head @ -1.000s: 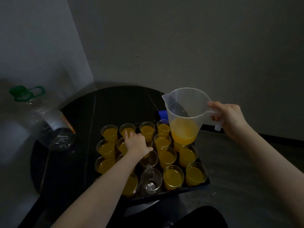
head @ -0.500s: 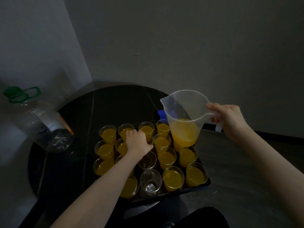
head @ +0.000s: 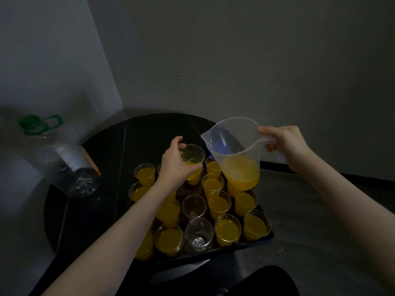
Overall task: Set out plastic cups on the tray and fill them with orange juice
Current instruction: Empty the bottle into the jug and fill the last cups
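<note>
Cup (head: 193, 155) gripped in left-hand fingers (head: 178, 146); right hand (head: 286, 146) holds jug (head: 237, 154).

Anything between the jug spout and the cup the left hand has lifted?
Nothing visible. The left hand holds the cup above the tray, mouth open and just left of the spout of the jug gripped by the right hand. Only air shows between spout and rim.
</note>
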